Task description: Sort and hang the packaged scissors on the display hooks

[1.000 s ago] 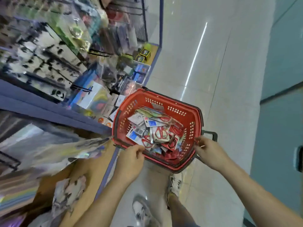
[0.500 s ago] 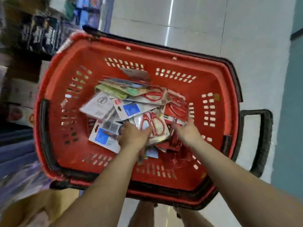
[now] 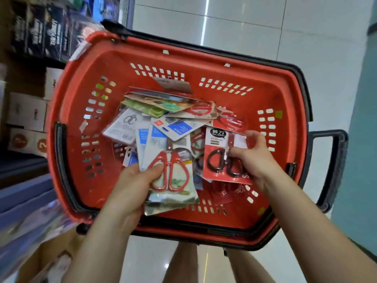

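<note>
The left hand (image 3: 134, 181) is holding a clear-fronted pack of red-handled scissors (image 3: 173, 180) in a closed grip. The right hand (image 3: 256, 158) is pinching a red card pack of black-handled scissors (image 3: 218, 158), its grip curled around the card's edge. Both packs are lying on the heap of packaged scissors (image 3: 163, 123) inside the red plastic shopping basket (image 3: 285, 88).

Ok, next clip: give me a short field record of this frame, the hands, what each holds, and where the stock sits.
setting: shop aisle, red basket, tiled floor beyond
left hand: grips a red-handled scissors pack
right hand: pinches a red card pack of black-handled scissors
remaining stock: loose pile of packs in the basket
hooks: none in view
</note>
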`<state>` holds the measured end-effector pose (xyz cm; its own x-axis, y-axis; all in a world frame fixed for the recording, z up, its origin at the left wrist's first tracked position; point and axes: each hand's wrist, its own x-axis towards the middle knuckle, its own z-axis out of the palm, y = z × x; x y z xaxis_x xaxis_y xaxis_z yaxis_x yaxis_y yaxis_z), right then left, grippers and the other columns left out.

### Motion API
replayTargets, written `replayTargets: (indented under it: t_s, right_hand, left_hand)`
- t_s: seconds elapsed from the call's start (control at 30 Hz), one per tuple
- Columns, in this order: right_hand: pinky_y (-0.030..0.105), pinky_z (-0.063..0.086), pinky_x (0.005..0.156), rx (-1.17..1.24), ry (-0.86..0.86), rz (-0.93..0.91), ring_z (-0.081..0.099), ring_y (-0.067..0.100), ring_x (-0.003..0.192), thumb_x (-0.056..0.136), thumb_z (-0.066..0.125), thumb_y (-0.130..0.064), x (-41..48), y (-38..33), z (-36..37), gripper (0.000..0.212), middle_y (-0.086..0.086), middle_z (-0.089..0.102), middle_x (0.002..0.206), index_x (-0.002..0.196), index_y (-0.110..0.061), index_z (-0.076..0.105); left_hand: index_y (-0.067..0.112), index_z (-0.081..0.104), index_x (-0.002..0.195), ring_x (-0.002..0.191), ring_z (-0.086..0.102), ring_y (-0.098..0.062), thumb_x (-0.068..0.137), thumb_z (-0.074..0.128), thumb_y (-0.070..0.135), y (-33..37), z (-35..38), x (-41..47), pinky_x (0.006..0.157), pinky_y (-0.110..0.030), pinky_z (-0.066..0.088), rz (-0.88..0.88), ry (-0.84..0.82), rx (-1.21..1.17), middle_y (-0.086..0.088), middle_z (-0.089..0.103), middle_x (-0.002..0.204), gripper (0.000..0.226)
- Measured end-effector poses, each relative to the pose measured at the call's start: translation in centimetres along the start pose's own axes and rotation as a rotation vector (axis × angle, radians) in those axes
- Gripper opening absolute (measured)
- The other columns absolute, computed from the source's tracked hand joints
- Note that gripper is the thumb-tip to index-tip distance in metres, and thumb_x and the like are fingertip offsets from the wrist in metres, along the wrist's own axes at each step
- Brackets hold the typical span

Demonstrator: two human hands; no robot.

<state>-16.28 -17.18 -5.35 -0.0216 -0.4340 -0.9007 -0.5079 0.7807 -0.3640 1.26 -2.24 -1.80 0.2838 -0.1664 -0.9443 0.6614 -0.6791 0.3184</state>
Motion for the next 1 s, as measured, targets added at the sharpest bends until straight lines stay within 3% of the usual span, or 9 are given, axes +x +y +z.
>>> replayTargets:
  t_s: [0.13,0.23,0.3,0.47,0.57,0.63,0.73,0.83,1.0]
  right_hand:
    - [0.040,0.062,0.063,0.006,-0.193,0.016,0.075,0.031,0.086,0.083,0.067,0.010,-6.2,-0.7,-2.0,0.065,0.010,0.074,0.105,0.126,-0.037,0.051]
    - [0.042,0.061,0.074,-0.020,-0.311,0.006,0.075,0.029,0.089,0.084,0.064,0.012,-9.8,-0.7,-3.4,0.055,0.005,0.077,0.103,0.113,-0.035,0.070]
    - [0.043,0.061,0.078,-0.090,-0.315,-0.043,0.075,0.026,0.090,0.086,0.063,0.012,-11.6,-1.0,-3.7,0.049,0.002,0.077,0.102,0.104,-0.032,0.076]
    - [0.045,0.057,0.091,-0.088,-0.276,-0.157,0.075,0.025,0.091,0.089,0.056,0.008,-15.8,-3.8,-2.0,0.040,0.003,0.078,0.098,0.098,-0.024,0.080]
    - [0.036,0.056,0.088,-0.093,-0.305,-0.272,0.075,0.016,0.087,0.096,0.059,-0.026,-19.3,-6.4,-1.3,0.024,-0.002,0.079,0.090,0.085,-0.028,0.081]
    - [0.028,0.058,0.077,-0.136,-0.371,-0.346,0.075,0.015,0.081,0.087,0.066,-0.040,-21.6,-7.7,-1.1,0.026,0.000,0.078,0.086,0.087,-0.017,0.079]
    - [0.035,0.061,0.077,-0.159,-0.424,-0.362,0.076,0.023,0.084,0.081,0.078,-0.019,-24.3,-8.4,-1.0,0.020,0.006,0.078,0.091,0.099,-0.012,0.073]
    - [0.038,0.060,0.078,-0.149,-0.425,-0.407,0.076,0.024,0.084,0.082,0.077,-0.009,-27.0,-8.9,-1.7,0.020,0.006,0.078,0.092,0.102,-0.010,0.072]
    - [0.026,0.060,0.074,-0.318,-0.520,-0.625,0.076,0.014,0.083,0.081,0.079,-0.010,-31.7,-8.7,-2.9,0.020,-0.004,0.078,0.089,0.096,-0.020,0.073]
  left_hand:
    - [0.014,0.066,0.110,0.075,0.075,-0.024,0.093,0.062,0.007,-1.0,-1.6,-4.4,0.066,-0.039,0.060,0.088,0.086,0.029,-0.007,0.077,0.089,0.020]
    - [0.023,0.063,0.118,0.090,0.073,-0.024,0.092,0.065,0.007,-2.3,-2.2,-7.6,0.086,-0.050,0.056,0.230,0.274,0.025,0.000,0.076,0.101,0.032]
    - [0.028,0.060,0.124,0.100,0.070,-0.023,0.092,0.064,0.008,-2.4,-2.4,-9.9,0.091,-0.052,0.054,0.332,0.328,-0.010,0.003,0.073,0.110,0.038]
    - [0.034,0.052,0.135,0.105,0.070,-0.023,0.095,0.057,0.010,-0.2,-1.3,-14.3,0.080,-0.042,0.059,0.371,0.019,-0.145,0.001,0.070,0.119,0.048]
    - [0.036,0.043,0.144,0.112,0.067,-0.021,0.096,0.059,0.008,1.5,-0.4,-16.2,0.081,-0.036,0.057,0.422,-0.194,-0.150,0.002,0.066,0.129,0.058]
    - [0.036,0.038,0.147,0.117,0.064,-0.019,0.093,0.058,0.011,2.2,-0.2,-17.7,0.084,-0.033,0.056,0.458,-0.280,-0.136,0.005,0.064,0.132,0.062]
    - [0.039,0.039,0.146,0.117,0.063,-0.012,0.098,0.053,0.002,2.9,-0.5,-20.4,0.085,-0.028,0.056,0.475,-0.313,-0.097,0.009,0.062,0.134,0.062]
    - [0.048,0.044,0.140,0.119,0.062,-0.017,0.092,0.063,0.012,3.0,-0.8,-23.1,0.091,-0.034,0.056,0.509,-0.251,-0.051,0.003,0.056,0.138,0.063]
    - [0.050,0.057,0.125,0.113,0.062,-0.020,0.075,0.069,0.049,2.0,-0.7,-27.8,0.098,-0.039,0.052,0.620,0.069,-0.159,0.005,0.063,0.127,0.051]
